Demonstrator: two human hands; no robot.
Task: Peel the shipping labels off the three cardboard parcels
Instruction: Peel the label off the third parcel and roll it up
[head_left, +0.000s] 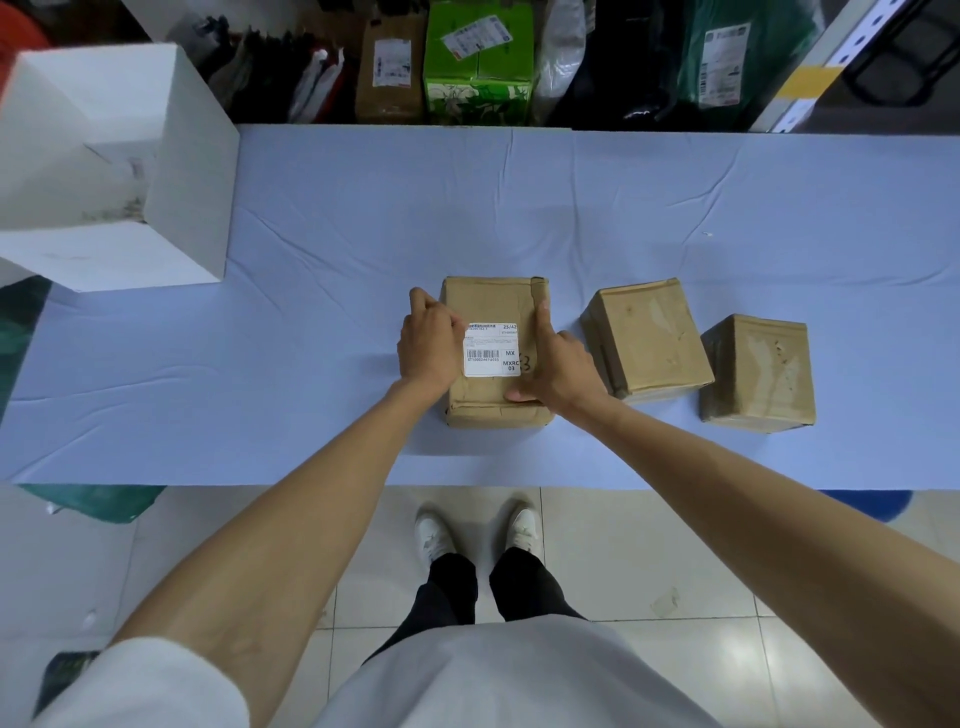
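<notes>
Three brown cardboard parcels stand in a row on the blue cloth. The left parcel (493, 301) carries a white shipping label (491, 349) with a barcode on its top. My left hand (428, 340) grips the parcel's left side, fingertips at the label's top-left corner. My right hand (558, 364) holds the parcel's right side, thumb on the near top edge, index finger lying along the right edge. The middle parcel (647, 338) and the right parcel (758, 371) show bare tops with pale torn patches and no label.
A large open white box (171, 171) stands at the table's left. The table's blue cloth (311, 312) spreads around the parcels. Beyond the far edge lie stacked parcels, a green carton (478, 62) and dark bags. My feet stand on the tiled floor below the near edge.
</notes>
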